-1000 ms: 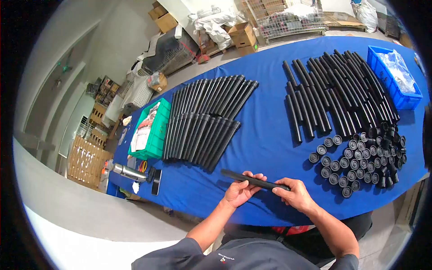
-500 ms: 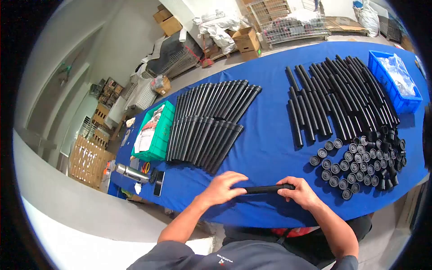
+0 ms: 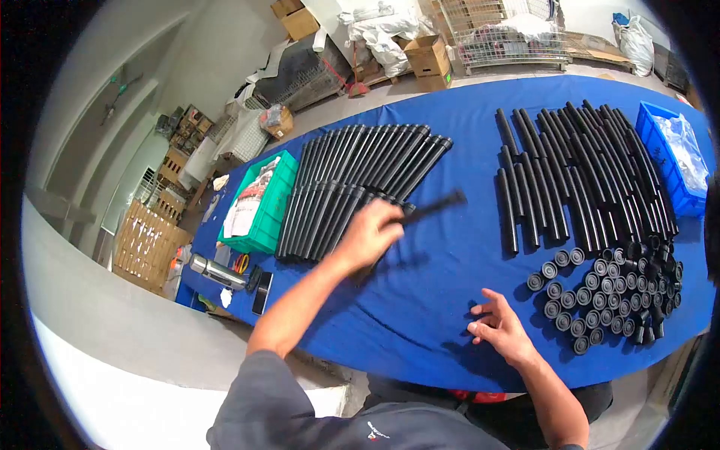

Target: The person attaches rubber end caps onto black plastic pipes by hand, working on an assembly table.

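A long table draped in blue cloth fills the centre and right of the frame. Beyond it, grey concrete floor runs along the top, crowded with brown cardboard boxes, wire mesh cages and white sacks. A pale wall occupies the upper left, wooden lattice pallets below it.

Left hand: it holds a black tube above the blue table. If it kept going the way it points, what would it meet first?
Probably the nearer row of black tubes lying just beyond the left hand; the black tube it holds is blurred, so depth is uncertain.
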`<state>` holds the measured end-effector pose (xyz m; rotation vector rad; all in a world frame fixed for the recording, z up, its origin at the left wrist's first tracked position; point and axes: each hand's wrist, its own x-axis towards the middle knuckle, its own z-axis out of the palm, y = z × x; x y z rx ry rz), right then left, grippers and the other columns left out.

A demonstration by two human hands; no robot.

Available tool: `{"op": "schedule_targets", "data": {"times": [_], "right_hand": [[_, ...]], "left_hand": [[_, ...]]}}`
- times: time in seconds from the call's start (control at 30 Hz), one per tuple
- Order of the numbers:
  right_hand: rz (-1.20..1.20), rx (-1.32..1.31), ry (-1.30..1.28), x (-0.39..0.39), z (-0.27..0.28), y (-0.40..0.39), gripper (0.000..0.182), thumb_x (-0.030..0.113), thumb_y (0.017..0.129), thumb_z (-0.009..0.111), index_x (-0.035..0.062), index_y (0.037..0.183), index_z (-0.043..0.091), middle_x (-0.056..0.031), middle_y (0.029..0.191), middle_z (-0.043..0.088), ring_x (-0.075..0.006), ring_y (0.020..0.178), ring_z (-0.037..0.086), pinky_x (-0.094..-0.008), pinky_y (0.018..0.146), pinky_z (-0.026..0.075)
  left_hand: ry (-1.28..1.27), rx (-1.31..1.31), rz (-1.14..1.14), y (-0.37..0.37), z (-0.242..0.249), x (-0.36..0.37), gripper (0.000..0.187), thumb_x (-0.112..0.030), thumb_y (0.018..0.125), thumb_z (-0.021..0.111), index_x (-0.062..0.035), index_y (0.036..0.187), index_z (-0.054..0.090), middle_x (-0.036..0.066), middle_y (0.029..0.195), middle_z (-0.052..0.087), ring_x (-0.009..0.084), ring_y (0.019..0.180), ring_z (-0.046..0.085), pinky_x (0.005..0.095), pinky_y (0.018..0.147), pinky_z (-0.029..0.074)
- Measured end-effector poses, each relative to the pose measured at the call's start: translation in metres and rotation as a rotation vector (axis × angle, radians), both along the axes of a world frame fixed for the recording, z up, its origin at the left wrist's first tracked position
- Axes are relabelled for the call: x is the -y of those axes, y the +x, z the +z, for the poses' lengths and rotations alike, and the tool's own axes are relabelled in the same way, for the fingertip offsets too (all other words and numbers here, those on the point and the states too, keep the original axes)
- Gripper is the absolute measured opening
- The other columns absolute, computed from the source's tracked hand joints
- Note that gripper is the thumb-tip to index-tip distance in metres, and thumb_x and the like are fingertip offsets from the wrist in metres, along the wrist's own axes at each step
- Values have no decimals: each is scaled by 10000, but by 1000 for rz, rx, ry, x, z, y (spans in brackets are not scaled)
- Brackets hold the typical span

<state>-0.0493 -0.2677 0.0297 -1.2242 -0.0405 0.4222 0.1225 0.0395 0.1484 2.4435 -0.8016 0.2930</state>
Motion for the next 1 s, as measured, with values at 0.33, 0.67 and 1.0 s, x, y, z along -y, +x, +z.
{"op": "schedule_targets", "data": {"times": [0.33, 0.67, 1.0], "right_hand": [[43, -128, 152, 11, -3, 9, 564, 51, 981, 672, -32, 1466, 397, -154, 1111, 631, -213, 917, 682, -369, 772, 608], [68, -189, 182, 17, -4, 11, 479, 84, 1008, 652, -37, 1424, 447, -147, 1106, 667, -214, 903, 704, -354, 788, 598], [69, -207, 175, 16, -1, 12, 421, 58, 1008, 642, -46, 1387, 492, -146, 1099, 680, -216, 899, 712, -347, 789, 602]], "left_hand": [[-35, 117, 722, 272, -45, -94, 361, -245, 798, 801, -5, 1066, 766, 204, 993, 759, 332, 1041, 716, 429, 942, 539], [179, 45, 1007, 297, -79, -113, 361, -208, 834, 768, -7, 1133, 743, 220, 1184, 712, 376, 1147, 669, 458, 1031, 513], [234, 99, 988, 289, -81, -110, 317, -139, 841, 709, -36, 1140, 725, 223, 1136, 729, 383, 1118, 683, 476, 996, 534]]}}
